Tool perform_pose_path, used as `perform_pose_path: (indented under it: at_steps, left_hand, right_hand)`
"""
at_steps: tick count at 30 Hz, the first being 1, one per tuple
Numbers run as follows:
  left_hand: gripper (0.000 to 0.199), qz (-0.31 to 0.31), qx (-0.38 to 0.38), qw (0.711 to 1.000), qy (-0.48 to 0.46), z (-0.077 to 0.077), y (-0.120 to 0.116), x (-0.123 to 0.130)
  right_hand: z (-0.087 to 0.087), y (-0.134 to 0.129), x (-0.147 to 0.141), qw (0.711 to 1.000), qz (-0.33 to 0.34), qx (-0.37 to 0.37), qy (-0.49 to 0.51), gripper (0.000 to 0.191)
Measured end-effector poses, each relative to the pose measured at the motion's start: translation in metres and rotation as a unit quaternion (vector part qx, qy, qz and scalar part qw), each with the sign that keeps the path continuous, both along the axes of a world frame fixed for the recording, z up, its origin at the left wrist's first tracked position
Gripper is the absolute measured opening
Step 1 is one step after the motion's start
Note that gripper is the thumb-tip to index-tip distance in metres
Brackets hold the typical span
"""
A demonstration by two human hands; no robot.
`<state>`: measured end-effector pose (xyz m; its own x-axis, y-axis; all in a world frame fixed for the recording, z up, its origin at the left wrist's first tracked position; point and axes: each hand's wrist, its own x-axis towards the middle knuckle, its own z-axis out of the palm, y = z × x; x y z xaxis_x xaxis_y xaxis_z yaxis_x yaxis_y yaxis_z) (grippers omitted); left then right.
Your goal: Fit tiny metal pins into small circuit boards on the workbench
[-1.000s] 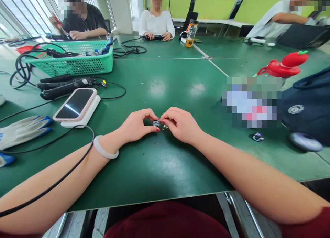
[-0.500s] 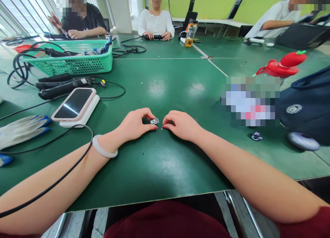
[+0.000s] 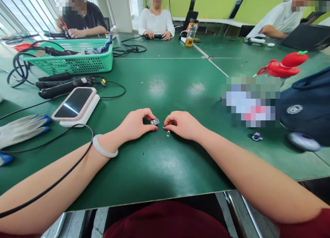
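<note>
My left hand (image 3: pixel 136 124) is closed in a pinch, thumb and forefinger on a small black-and-silver rectangular piece (image 3: pixel 155 121). Facing it, a short gap away, my right hand (image 3: pixel 183 124) has its fingertips pressed together. A tiny bit of something shows at those fingertips, too small to name. Just under the right thumb is a small pale rectangular frame (image 3: pixel 168 133); whether it lies on the table or hangs from the hand I cannot tell. Both hands are low over the green table (image 3: pixel 165 165).
Left of my hands are a phone (image 3: pixel 74 104) on a white box, a glove (image 3: pixel 23 129), black hair-iron-like tools (image 3: pixel 65 88) and a green basket (image 3: pixel 77 64). A black cable crosses my left forearm. On the right sit a dark bag (image 3: pixel 306 100) and a round case (image 3: pixel 303 141). Several people sit around.
The pale rectangular frame now shows below my right thumb, where it was not visible before. My right hand has shifted very slightly right; my left hand stays nearly still.
</note>
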<state>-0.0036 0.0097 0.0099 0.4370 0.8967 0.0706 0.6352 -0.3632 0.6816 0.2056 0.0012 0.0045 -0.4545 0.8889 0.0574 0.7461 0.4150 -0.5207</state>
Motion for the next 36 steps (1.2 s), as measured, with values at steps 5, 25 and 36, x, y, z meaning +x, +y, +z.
perform_pose_path:
  at_steps: [5,25,36]
  left_hand:
    - [0.024,-0.004,0.006,1.000,-0.002,0.001,0.000,0.000]
    - [0.028,-0.058,-0.037,0.997,-0.027,-0.002,-0.003,0.000]
    - [0.028,-0.051,-0.017,0.998,-0.022,-0.001,-0.003,0.001]
  right_hand:
    - [0.000,-0.003,-0.004,0.998,0.013,0.038,-0.056,0.011]
    - [-0.009,-0.001,-0.003,0.983,0.063,0.105,-0.137,0.015]
    - [0.002,-0.014,-0.010,0.987,0.036,0.158,0.006,0.021]
